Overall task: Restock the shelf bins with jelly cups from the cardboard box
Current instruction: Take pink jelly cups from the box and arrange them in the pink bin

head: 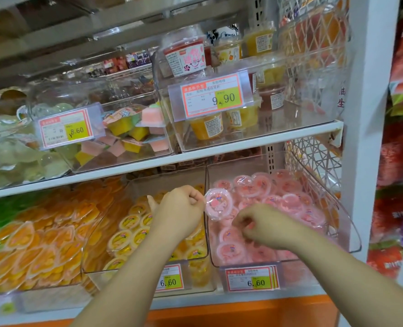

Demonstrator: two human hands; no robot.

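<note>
My left hand (pixel 180 208) is curled above the divider between two clear bins on the lower shelf. It pinches the rim of a round pink jelly cup (pixel 218 204), which is tilted with its lid towards me at the left edge of the pink bin (pixel 332 204). My right hand (pixel 260 228) hovers low over the heap of pink cups (pixel 290 199) in that bin. Its fingers curl downward, and whether they hold a cup is hidden. The bin of yellow jelly cups (pixel 127 234) lies below my left forearm. The cardboard box is out of view.
Left of the yellow bin is a bin of orange heart-shaped jellies (pixel 42 239). The upper shelf (pixel 266 142) carries clear bins of mixed jellies and taller cups, with price tags 8.60 (pixel 65 131) and 9.90 (pixel 211 97). A white shelf post (pixel 365 138) stands on the right, with bagged goods beyond it.
</note>
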